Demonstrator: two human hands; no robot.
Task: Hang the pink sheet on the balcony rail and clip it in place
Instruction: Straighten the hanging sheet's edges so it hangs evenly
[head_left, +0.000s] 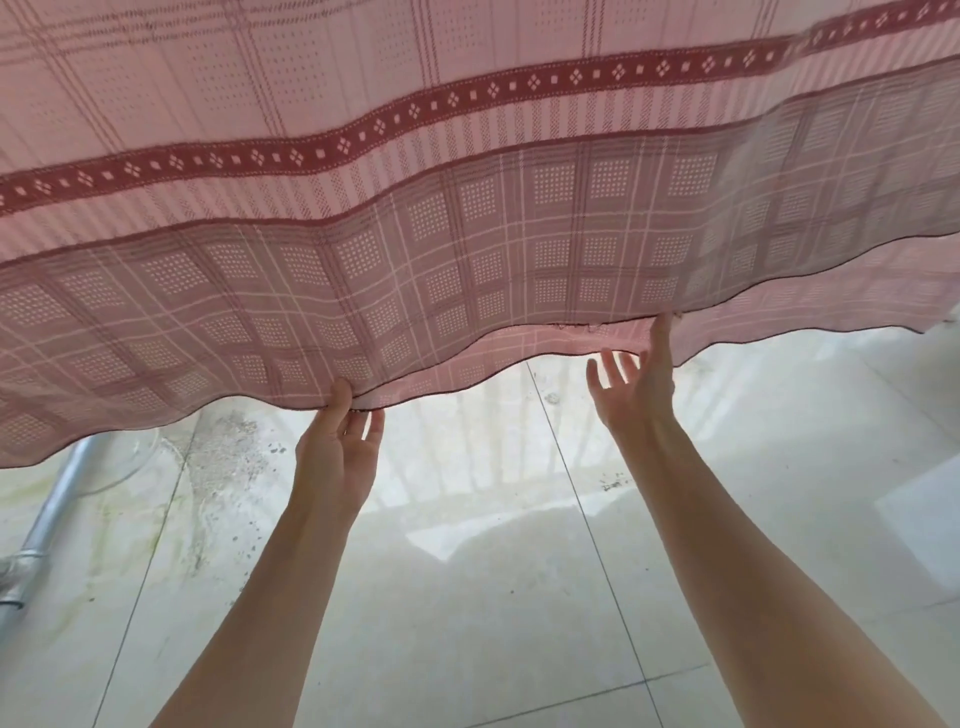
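Across the far half of the view hangs the pink sheet (467, 156), apparently already draped over something unseen above. Left hand (337, 452) pinches its lower hem; right hand (636, 384) touches the hem with fingers spread. Clipping looks still to do (no clips or rail visible).

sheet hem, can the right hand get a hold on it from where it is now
Probably yes. The right hand is open with a fingertip already touching the pink sheet at its lower hem, and nothing lies between them. The left hand already pinches that hem.
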